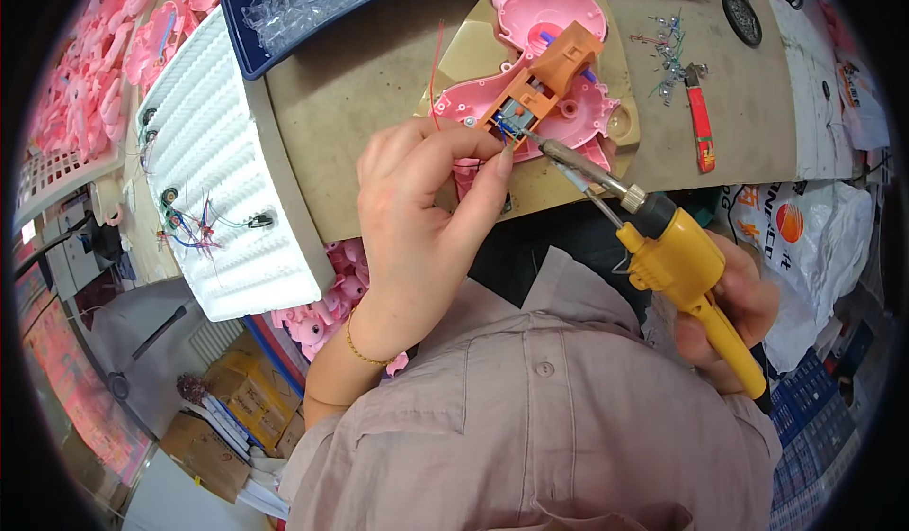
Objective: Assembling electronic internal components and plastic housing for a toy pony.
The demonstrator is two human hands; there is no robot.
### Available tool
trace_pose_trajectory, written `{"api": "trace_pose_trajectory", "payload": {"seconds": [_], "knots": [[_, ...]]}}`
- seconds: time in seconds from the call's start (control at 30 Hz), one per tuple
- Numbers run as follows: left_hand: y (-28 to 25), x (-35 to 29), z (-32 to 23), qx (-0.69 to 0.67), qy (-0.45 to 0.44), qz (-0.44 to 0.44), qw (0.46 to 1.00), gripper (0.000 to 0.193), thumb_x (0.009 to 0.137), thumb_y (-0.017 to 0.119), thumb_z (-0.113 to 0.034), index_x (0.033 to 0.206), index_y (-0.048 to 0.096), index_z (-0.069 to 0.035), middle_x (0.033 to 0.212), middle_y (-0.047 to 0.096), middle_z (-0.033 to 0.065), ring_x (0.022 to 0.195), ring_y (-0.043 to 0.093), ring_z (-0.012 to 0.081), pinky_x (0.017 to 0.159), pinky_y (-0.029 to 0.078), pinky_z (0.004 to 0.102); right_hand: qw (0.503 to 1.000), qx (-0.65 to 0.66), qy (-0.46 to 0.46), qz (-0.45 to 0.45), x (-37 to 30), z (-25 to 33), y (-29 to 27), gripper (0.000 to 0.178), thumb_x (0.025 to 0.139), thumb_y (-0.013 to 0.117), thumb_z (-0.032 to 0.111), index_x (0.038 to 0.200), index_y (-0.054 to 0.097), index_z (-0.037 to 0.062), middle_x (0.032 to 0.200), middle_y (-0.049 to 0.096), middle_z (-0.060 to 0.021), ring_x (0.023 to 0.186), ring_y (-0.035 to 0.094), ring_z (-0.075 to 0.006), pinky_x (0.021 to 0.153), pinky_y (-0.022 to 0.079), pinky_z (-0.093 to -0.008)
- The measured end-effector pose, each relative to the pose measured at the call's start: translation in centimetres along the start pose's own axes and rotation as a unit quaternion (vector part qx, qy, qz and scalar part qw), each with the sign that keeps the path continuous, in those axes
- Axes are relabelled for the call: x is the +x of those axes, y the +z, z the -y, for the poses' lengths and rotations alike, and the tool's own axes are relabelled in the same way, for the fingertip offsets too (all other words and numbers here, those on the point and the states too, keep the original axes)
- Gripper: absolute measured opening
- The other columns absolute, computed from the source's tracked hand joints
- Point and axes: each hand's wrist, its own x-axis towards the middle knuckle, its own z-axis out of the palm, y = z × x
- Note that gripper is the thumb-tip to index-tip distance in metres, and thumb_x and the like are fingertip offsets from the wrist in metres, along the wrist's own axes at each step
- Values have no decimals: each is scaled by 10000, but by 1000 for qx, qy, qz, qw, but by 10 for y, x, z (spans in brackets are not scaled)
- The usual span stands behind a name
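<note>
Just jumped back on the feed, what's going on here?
A person's right hand holds a yellow soldering tool, its tip at the orange housing, close to the left fingertips. The left hand seems to pinch a thin blue wire there; whether the tip touches is too small to tell. The housing lies over pink shell pieces on a tan holder.

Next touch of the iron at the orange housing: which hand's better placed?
Right, I'd say. The right hand grips the yellow soldering iron, its tip beside the blue wires at the orange housing. The left hand seems occupied pinching those wires.
</note>
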Motion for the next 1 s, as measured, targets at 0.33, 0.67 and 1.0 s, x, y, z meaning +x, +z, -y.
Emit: {"api": "trace_pose_trajectory", "payload": {"seconds": [0.33,0.67,1.0], "knots": [[-1,0,0,-16,-32,-3,999,76,750,696,-127,788,647,-84,780,590,38,798,524,225,763,378,335,939,107,291,150,22,23,-15,504,820,470,99,1298,419,-53,886,638,-147,674,630,-177,597,477,-289],[0,2,-2,-20,-31,-3,999,73,743,695,-121,774,640,-83,771,580,38,795,519,229,759,379,338,880,252,402,-37,-1,36,-14,514,851,513,197,1285,421,-62,1008,620,-202,780,630,-206,667,489,-286],[-9,0,-3,-134,68,-170,974,136,853,577,35,968,643,5,944,657,121,727,587,204,652,470,269,961,-112,107,-230,-22,4,-25,548,882,597,270,1308,365,14,1260,496,-210,1135,541,-314,901,494,-401]]}}
